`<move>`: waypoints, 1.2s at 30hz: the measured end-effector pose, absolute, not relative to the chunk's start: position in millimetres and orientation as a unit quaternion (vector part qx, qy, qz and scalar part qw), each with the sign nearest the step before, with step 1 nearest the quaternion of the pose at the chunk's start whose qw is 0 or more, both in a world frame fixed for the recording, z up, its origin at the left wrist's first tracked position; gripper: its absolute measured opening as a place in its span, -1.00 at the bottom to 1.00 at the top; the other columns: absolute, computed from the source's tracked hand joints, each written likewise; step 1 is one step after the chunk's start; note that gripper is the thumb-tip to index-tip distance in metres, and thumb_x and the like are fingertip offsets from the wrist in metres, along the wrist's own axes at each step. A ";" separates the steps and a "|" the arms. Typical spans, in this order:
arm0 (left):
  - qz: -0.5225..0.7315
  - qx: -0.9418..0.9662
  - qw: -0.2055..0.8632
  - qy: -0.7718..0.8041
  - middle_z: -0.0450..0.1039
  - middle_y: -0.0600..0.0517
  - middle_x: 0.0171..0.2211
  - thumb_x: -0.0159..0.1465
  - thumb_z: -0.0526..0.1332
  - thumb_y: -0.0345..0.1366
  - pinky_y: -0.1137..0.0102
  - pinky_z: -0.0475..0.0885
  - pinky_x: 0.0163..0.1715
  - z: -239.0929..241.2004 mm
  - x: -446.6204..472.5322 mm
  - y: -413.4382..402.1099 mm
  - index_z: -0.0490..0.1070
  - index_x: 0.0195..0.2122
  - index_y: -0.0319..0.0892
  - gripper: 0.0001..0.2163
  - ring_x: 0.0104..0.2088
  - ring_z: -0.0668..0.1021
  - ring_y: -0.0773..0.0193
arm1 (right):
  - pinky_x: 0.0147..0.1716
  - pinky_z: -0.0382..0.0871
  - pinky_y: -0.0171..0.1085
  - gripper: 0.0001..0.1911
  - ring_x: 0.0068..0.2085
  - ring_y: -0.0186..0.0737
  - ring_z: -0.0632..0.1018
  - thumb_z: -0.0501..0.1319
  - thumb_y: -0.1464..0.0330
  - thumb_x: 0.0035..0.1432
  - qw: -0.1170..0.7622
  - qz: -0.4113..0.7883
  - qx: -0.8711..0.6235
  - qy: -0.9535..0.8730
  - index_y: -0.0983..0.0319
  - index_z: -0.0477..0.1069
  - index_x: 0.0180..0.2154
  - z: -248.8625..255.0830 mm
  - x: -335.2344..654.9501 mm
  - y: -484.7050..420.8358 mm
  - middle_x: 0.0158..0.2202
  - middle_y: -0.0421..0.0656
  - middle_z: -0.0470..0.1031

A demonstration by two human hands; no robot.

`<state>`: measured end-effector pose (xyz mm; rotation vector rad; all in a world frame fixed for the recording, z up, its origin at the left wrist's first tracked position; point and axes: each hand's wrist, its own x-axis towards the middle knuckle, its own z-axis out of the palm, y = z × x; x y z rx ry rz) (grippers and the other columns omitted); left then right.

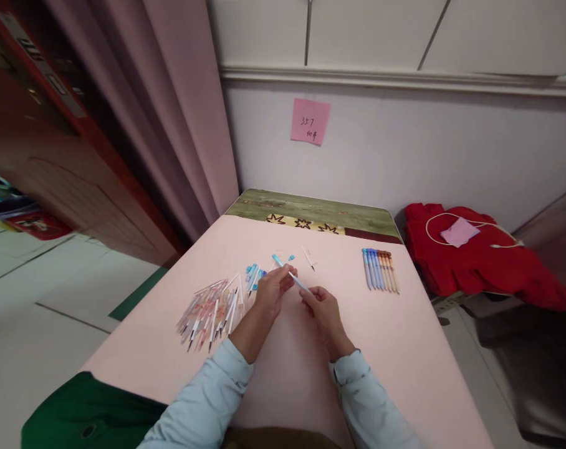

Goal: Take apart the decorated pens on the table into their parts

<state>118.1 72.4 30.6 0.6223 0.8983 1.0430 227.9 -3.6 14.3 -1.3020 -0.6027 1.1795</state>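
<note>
A light blue pen with a brighter blue upper end slants between my two hands over the middle of the table. My left hand is closed around its upper part. At the lower end, my right hand pinches it between thumb and fingers. Just beyond lie a white pen refill with a dark tip and a small blue cap piece. Left of my left hand are several blue pen parts, partly hidden by it. Nearer me spreads a pile of pale pen barrels and white refills.
A neat row of blue and brown pens lies on the right of the pink-covered table. Red cloth with a white cable is beyond the right edge. A wall stands behind; a green seat is front left.
</note>
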 end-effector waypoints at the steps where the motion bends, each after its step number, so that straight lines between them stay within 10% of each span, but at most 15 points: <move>1: 0.467 0.283 0.734 0.404 0.59 -0.09 -0.31 0.05 0.44 -0.21 0.36 0.49 -0.18 31.3 116.9 73.6 0.55 -0.35 -0.26 -0.76 -0.28 0.61 0.24 | -0.58 0.11 -0.33 -0.59 -0.59 -0.40 0.28 0.42 0.06 -0.09 0.598 0.507 -0.563 -0.261 0.24 0.39 -0.48 14.2 228.6 -4.1 -0.61 -0.29 0.36; 22: 0.264 0.543 0.524 0.601 0.24 0.08 -0.85 -0.11 0.42 -0.46 0.42 0.17 -0.57 14.5 142.8 136.7 0.32 -0.78 -0.15 -0.72 -0.74 0.34 0.33 | -0.59 0.10 -0.31 -0.52 -0.58 -0.34 0.24 0.17 -0.08 0.17 0.645 0.390 -0.616 -0.229 0.21 0.41 -0.44 4.3 248.4 2.5 -0.59 -0.27 0.29; 30: 0.300 0.583 0.454 0.603 0.36 0.02 -0.74 0.09 0.37 -0.17 0.39 0.25 -0.48 22.1 134.5 123.2 0.41 -0.66 -0.14 -0.73 -0.64 0.43 0.25 | -0.60 0.09 -0.32 -0.55 -0.58 -0.34 0.25 0.12 -0.05 0.19 0.649 0.431 -0.587 -0.222 0.21 0.43 -0.35 5.5 245.3 4.3 -0.55 -0.25 0.34; 36: 0.410 0.379 0.699 0.446 0.59 -0.12 -0.26 0.09 0.39 -0.12 0.37 0.44 -0.32 25.5 123.1 81.8 0.57 -0.26 -0.22 -0.71 -0.34 0.59 0.24 | -0.58 0.11 -0.31 -0.59 -0.57 -0.35 0.28 0.14 0.01 0.20 0.626 0.447 -0.578 -0.273 0.22 0.43 -0.40 12.2 233.8 2.6 -0.55 -0.25 0.35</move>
